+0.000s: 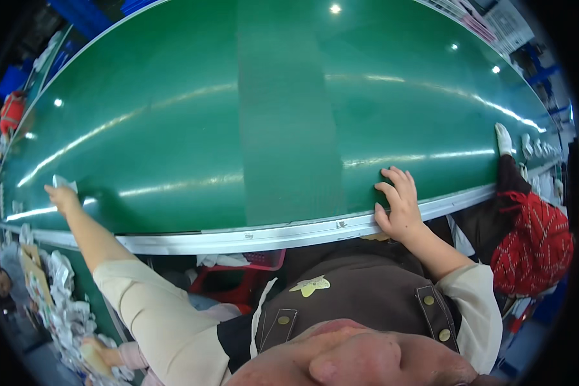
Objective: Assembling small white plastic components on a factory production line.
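A long green conveyor belt [174, 141] with a pale metal edge spans the view in front of me. My left hand [63, 198] is stretched far out to the left over the belt. Its fingers are closed on a small whitish packet [66, 183], partly hidden by the hand. My right hand [400, 207] lies near the belt's front edge on the right, fingers apart and slightly bent, with nothing in it.
At right, a person's white-gloved hand [504, 139] touches the belt near several small white packets [527, 147]. Silvery wrapped items [61, 283] are heaped at lower left beside another person's hand [100, 354]. Below the edge are a pink basket [267, 260] and a red stool [222, 283].
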{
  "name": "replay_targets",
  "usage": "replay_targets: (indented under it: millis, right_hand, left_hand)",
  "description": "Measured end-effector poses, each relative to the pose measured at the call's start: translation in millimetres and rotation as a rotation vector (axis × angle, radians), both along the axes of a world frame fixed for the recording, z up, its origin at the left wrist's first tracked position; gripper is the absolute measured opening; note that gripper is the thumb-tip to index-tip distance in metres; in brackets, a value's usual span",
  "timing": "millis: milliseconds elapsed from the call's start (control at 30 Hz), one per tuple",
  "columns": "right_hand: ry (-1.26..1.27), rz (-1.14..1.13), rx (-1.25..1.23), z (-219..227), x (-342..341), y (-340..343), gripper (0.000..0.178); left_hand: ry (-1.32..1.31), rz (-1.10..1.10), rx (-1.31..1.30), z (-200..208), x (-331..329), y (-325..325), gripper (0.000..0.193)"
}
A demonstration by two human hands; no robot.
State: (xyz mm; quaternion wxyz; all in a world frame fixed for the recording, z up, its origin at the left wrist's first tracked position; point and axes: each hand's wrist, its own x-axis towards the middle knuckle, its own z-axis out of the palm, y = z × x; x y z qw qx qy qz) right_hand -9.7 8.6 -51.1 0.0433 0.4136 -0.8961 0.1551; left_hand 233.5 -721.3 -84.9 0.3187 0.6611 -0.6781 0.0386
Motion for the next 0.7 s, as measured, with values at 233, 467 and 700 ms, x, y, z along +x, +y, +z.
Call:
replay_targets:
  millis: [233, 467, 700]
  right_hand:
    - [0.018, -0.025, 0.020, -3, 3, 4, 0.040]
    - [0.006, -0.013, 0.023, -3, 6, 1, 0.041]
    - [0.048, -0.033, -0.003, -8, 3, 6, 0.047]
  left_hand:
    - [-0.074, 0.127, 0.232, 11, -16, 21, 0.040]
    - [-0.096, -0.006, 0.012, -7, 12, 4, 0.037]
    - [0.163, -0.820, 0.070, 21, -122, 205, 0.042]
